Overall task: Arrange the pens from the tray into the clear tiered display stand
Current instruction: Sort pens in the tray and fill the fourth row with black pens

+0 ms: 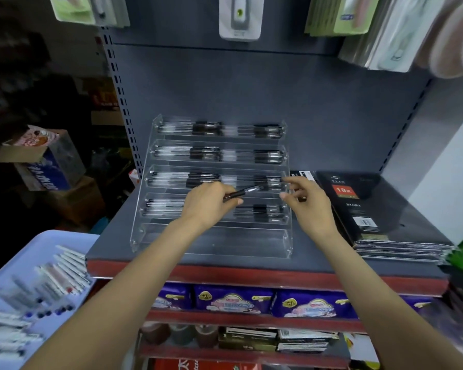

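- While both arms reach out over the shelf (251, 260), the left hand (211, 202) pinches a dark pen (242, 193) between thumb and curled fingers, its clear tip end pointing right toward the third tier of the clear tiered display stand (214, 182).
- The right hand (306, 200) hovers just beside that pen's tip, forefinger and thumb stretched toward it; something small and dark sits under its curled fingers, though I cannot tell what it is, so I cannot say whether this grip holds anything.
- Four upper tiers of the stand carry rows of black-and-clear pens lying sideways; the lowest, front tier shows only bare clear plastic.
- Off to the lower left, a pale blue tray (38, 244) holds more pens (51, 284), blurred, some white-bodied, some with blue ends, lying loosely side by side.
- To the right of the stand lies a stack of black diaries (372, 209), touching or nearly touching the stand's side.
- Below the shelf, purple packets (235, 300) line the next level, with boxed goods lower still.
- Packaged items hang from the grey back panel (225, 84) above.
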Tool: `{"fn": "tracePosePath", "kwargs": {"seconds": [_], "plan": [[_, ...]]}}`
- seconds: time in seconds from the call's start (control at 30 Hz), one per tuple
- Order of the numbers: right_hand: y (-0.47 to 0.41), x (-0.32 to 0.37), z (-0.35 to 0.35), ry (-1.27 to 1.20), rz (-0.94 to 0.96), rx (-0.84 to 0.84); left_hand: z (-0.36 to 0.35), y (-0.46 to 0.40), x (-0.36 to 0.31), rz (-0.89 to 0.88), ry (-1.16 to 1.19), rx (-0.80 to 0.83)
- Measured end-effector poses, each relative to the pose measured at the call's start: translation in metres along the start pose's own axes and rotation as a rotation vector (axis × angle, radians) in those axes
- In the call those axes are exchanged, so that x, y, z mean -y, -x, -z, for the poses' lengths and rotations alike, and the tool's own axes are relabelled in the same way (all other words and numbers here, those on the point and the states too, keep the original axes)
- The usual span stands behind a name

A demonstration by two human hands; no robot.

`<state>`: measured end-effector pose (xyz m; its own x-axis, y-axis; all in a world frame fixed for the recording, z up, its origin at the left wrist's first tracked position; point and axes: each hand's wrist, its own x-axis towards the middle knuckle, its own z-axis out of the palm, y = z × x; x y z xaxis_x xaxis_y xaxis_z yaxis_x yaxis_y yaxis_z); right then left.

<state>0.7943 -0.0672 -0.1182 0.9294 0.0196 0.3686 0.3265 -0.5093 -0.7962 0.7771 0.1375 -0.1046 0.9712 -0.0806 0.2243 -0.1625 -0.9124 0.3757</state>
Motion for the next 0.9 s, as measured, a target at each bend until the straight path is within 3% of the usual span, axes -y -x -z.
{"fn": "tracePosePath", "kwargs": {"seconds": [0.13,0.23,0.37,0.57,0.73,0.9], "plan": [[-0.001,0.013,-0.009,-0.19,0.038,0.184,0.004,-0.001,-0.013,-0.08,-0.031,0.029],[-0.001,0.015,-0.009,-0.358,-0.022,0.165,0.005,-0.002,-0.014,-0.105,0.056,-0.001],[-0.003,0.007,0.002,-0.28,-0.063,0.081,0.007,0.002,0.003,-0.131,0.372,-0.012],[0.003,-0.006,0.005,-0.003,-0.125,0.011,-0.012,0.001,0.012,-0.102,0.254,0.004],[0.006,-0.009,0.006,-0.069,-0.23,0.122,-0.017,-0.003,0.006,-0.085,0.174,0.053],[0.007,-0.012,0.002,-0.069,-0.246,0.102,-0.022,-0.01,0.004,-0.076,0.104,0.127]]}}
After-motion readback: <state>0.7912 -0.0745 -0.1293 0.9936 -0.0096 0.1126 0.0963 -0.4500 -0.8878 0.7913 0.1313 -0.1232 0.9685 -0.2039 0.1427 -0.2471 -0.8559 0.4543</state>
